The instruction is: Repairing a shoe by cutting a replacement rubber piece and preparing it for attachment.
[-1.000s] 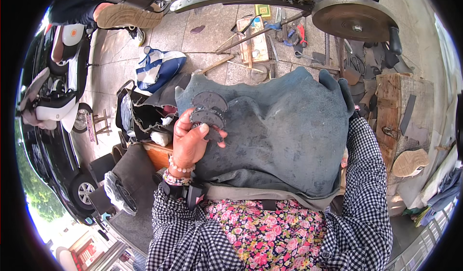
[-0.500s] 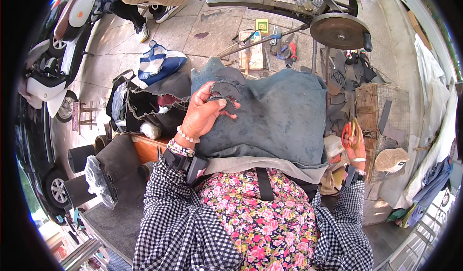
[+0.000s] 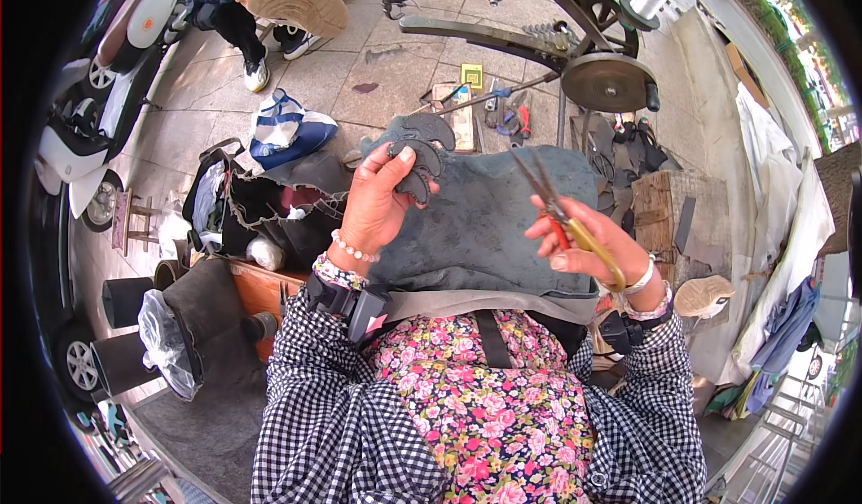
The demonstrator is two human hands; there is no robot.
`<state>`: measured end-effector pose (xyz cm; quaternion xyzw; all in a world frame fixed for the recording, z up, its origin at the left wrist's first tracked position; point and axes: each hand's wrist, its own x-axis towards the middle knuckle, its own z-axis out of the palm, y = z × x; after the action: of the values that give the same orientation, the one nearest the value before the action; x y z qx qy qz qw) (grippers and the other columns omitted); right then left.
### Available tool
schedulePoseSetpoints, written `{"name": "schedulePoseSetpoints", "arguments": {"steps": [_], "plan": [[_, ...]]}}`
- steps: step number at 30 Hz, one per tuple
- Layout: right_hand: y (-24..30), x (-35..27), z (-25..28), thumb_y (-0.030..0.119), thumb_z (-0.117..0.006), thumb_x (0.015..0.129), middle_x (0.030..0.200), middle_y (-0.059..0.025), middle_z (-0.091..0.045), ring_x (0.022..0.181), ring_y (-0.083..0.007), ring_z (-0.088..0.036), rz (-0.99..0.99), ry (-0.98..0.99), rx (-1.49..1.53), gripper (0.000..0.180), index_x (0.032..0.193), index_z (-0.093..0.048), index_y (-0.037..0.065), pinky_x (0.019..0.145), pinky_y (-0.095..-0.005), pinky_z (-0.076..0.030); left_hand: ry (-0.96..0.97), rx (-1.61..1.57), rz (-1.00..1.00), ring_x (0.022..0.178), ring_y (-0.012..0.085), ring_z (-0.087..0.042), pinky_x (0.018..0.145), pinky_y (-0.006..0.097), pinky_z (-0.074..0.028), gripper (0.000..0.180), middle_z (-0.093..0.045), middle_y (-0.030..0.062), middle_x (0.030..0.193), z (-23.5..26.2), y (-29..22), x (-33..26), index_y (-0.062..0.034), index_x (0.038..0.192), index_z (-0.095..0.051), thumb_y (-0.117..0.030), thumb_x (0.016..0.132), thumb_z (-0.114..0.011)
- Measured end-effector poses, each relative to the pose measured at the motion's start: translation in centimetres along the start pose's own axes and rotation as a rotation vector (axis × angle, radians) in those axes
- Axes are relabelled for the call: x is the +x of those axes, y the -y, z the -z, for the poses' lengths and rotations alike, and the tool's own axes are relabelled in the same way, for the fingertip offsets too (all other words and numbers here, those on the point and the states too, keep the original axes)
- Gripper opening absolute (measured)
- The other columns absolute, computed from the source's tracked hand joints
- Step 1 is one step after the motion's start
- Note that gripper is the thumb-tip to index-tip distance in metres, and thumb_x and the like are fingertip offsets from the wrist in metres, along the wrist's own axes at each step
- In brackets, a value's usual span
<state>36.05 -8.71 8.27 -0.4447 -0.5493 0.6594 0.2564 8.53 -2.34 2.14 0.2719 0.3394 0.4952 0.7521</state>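
Note:
My left hand [image 3: 370,206] is closed on several dark, crescent-shaped rubber-like pieces [image 3: 422,156], thumb on top, fingertips showing beneath. They are held above the blue-grey cloth [image 3: 485,235] spread over my lap. In my right hand [image 3: 611,242] is a pair of scissors [image 3: 544,184] with red and yellow handles. Their blades are slightly apart and point up and to the left, toward the crescent pieces but not touching them. Part of the handles is hidden by my fingers.
At my left are an open black bag [image 3: 260,203] and dark rolled sheets [image 3: 211,315]. A hand-cranked machine [image 3: 609,82] stands ahead. Tools [image 3: 516,120] lie beyond the cloth. A wooden block [image 3: 691,208] with a shoe sole [image 3: 703,297] is at right. Another person [image 3: 224,6] holds up a shoe [image 3: 301,10].
My right hand has lifted the scissors from beside the wooden block, inward over the lap cloth, blades now pointing up-left. In my left hand the crescent pieces have spread and turned.

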Motion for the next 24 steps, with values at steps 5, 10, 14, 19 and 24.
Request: {"name": "schedulePoseSetpoints", "arguments": {"steps": [5,10,14,19,24], "plan": [[-1.9,3.8,-2.1,0.033,-0.059,0.084,0.085,-0.0022,-0.044,0.077,-0.0095,-0.042,0.017,0.147,-0.281,0.052,0.118,-0.039,0.0,0.07,-0.0223,-0.04,-0.069,-0.053,-0.071,0.063,0.0148,-0.06,0.056,0.031,-0.052,0.007,-0.062,0.0041,0.079,-0.2,-0.6,-0.7,-0.0073,0.09,-0.058,-0.011,0.084,-0.056],[-1.5,4.6,-3.8,0.034,-0.055,0.086,0.085,-0.0033,-0.042,0.077,-0.0099,-0.04,-0.032,0.119,-0.162,0.049,0.117,-0.04,0.0,0.07,-0.0229,-0.038,-0.03,-0.028,-0.015,0.063,0.014,-0.058,0.055,0.031,-0.051,0.007,-0.062,0.0037,0.08,0.0,-0.5,-0.9,-0.0065,0.089,-0.059,-0.009,0.083,-0.056],[-1.9,4.8,-4.1,0.035,-0.056,0.086,0.086,-0.0036,-0.042,0.077,-0.0098,-0.04,-0.034,0.106,-0.135,0.05,0.118,-0.039,0.0,0.07,-0.0232,-0.038,0.031,0.001,0.027,0.063,0.0121,-0.059,0.053,0.027,-0.051,0.009,-0.061,0.0031,0.079,0.1,0.5,-0.6,-0.0039,0.09,-0.058,-0.009,0.083,-0.057],[-2.5,4.7,-4.0,0.036,-0.056,0.086,0.085,-0.0035,-0.042,0.077,-0.0098,-0.039,0.054,0.074,-0.284,0.051,0.119,-0.038,0.0,0.068,-0.0227,-0.037,0.024,-0.005,0.057,0.064,0.0144,-0.059,0.054,0.029,-0.051,0.007,-0.062,0.0041,0.081,0.2,1.5,-0.7,-0.0053,0.088,-0.059,-0.006,0.083,-0.055],[-1.8,4.3,-4.0,0.042,-0.056,0.084,0.08,-0.0006,-0.045,0.066,-0.0072,-0.043,-0.113,0.073,-0.064,0.056,0.121,-0.039,0.003,0.058,-0.0214,-0.039,0.172,-0.045,0.153,0.072,0.0175,-0.062,0.053,0.029,-0.051,0.019,-0.062,0.005,0.082,0.5,1.0,-1.0,-0.0043,0.101,-0.052,-0.005,0.082,-0.055]]}}
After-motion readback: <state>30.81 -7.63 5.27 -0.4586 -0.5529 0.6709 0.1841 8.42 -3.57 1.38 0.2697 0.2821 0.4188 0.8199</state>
